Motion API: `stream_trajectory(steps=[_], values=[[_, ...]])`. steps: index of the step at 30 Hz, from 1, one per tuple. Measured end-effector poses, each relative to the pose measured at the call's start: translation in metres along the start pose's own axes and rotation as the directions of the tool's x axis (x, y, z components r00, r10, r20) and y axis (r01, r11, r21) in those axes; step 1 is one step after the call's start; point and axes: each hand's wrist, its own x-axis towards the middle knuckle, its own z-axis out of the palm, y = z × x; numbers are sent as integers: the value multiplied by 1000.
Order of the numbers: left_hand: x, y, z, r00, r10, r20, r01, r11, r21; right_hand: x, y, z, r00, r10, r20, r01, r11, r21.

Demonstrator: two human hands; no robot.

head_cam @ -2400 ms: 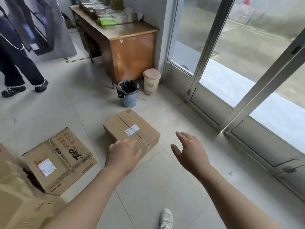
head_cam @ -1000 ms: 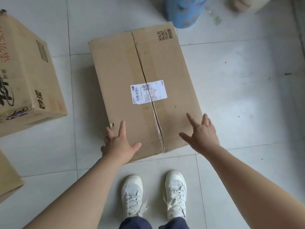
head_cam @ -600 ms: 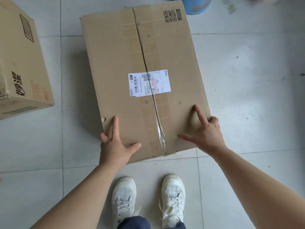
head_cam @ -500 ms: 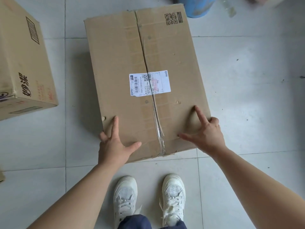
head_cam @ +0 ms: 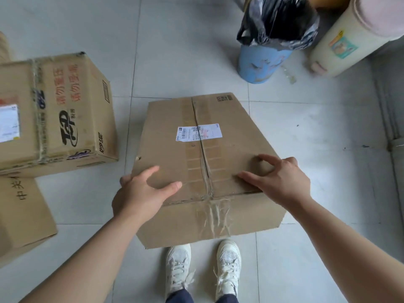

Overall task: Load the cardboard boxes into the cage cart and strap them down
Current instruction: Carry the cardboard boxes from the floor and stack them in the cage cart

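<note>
A taped cardboard box (head_cam: 166,132) with a white shipping label lies on the tiled floor right in front of my feet, its near side face showing. My left hand (head_cam: 142,193) clasps its near left corner, thumb on top and fingers around the left edge. My right hand (head_cam: 282,180) sits on the near right corner, thumb and forefinger arched on top and the other fingers curling over the right edge. No cage cart or strap is in view.
A printed cardboard box (head_cam: 65,110) stands to the left, with another box (head_cam: 21,215) nearer at lower left. A blue bin (head_cam: 262,60) with a black liner and a cream bin (head_cam: 345,40) stand behind. My white shoes (head_cam: 178,267) nearly touch the box.
The view has pulled back and the box's near side face now shows above my shoes. Both hands have closed onto its near corners, and the right fingers have arched.
</note>
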Motion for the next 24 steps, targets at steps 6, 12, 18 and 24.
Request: stream_trajectory(steps=[6,12,18,24], values=[[-58,-19,-58,997,-73,32,74,996,-47,-48,-37,-53,995,-43,94,53,994,-100],[-122,-30,-107,992,-129,-18,124,981,-150,-93,-71,-108,986,-151,71,159,981,-115],[-214,-45,-169,969,-197,-149,147,945,-292,-155,-112,-182,929,-370,17,367,915,-164],[-323,-69,-227,897,-320,-305,168,885,-435,-232,-161,-251,814,-581,-5,571,802,-173]])
